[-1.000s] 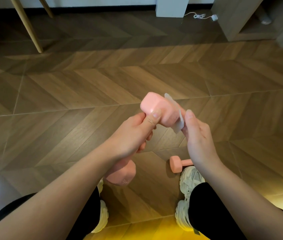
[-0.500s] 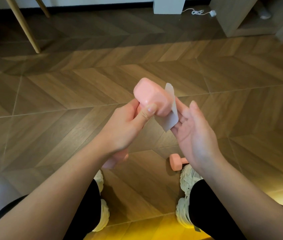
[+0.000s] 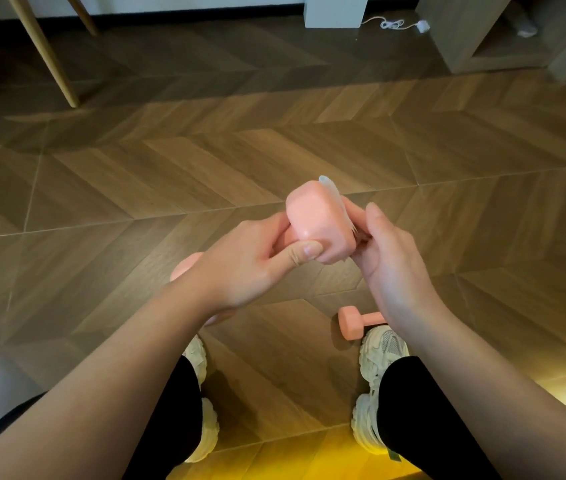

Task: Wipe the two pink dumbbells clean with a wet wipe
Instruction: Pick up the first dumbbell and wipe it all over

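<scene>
You stand on a chevron wood floor point(image 3: 309, 140); a slanted wooden leg point(image 3: 44, 53), a white post point(image 3: 335, 10) with a white cable point(image 3: 397, 25) and a low cabinet point(image 3: 516, 32) line the far edge. Your left hand point(image 3: 240, 268) clenches the raised pink dumbbell point(image 3: 319, 225) by its handle, thumb on the head. Your right hand point(image 3: 388, 258) presses the wet wipe point(image 3: 331, 190) flat against that head's far side. Half a second ago the wipe hung loose from open fingers. The second dumbbell point(image 3: 352, 322) lies by your right shoe point(image 3: 380, 344).
</scene>
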A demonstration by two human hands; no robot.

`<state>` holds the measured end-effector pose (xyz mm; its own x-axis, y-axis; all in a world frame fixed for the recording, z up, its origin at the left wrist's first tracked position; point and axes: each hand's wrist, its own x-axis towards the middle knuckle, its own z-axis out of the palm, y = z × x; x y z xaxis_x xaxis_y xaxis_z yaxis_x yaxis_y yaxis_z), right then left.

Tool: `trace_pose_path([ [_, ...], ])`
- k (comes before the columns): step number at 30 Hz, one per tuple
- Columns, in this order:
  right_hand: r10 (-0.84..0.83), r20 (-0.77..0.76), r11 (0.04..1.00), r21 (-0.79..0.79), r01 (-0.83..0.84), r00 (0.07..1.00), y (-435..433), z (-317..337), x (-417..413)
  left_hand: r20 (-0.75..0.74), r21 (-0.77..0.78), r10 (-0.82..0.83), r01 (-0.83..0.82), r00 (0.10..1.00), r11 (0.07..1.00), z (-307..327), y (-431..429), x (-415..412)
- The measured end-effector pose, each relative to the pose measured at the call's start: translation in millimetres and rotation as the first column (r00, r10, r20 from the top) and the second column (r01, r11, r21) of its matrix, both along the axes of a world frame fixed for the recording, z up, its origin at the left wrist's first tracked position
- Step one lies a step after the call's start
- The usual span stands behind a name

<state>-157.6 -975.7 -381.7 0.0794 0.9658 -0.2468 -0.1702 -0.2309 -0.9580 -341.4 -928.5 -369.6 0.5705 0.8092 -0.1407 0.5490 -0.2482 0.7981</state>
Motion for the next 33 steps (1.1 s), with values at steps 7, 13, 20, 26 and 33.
trace_pose_path([
  [7,0.05,0.178,0.995,0.077,-0.065,0.983,-2.9,3.7,-0.5,-0.208,0.069,-0.079,0.095,0.975,0.993,-7.9,-0.4,1.1],
  [13,0.124,0.279,0.982,0.106,-0.159,0.952,-5.8,6.0,1.8,-0.191,-0.026,-0.03,0.026,0.981,0.999,-11.8,-1.6,4.5],
  [20,0.136,0.373,0.965,0.159,-0.207,0.918,-12.7,5.9,-0.7,-0.177,-0.147,0.089,-0.116,0.98,0.982,-11.1,-0.9,7.0],
  [26,0.124,0.4,0.959,0.185,-0.213,0.908,-12.8,0.7,-1.8,-0.034,-0.277,0.276,-0.275,0.96,0.921,-8.1,0.9,7.4],
  [33,0.087,0.205,0.993,0.06,-0.102,0.975,-5.7,-4.6,0.2,0.067,-0.219,0.224,-0.204,0.972,0.954,-7.1,4.0,1.2],
])
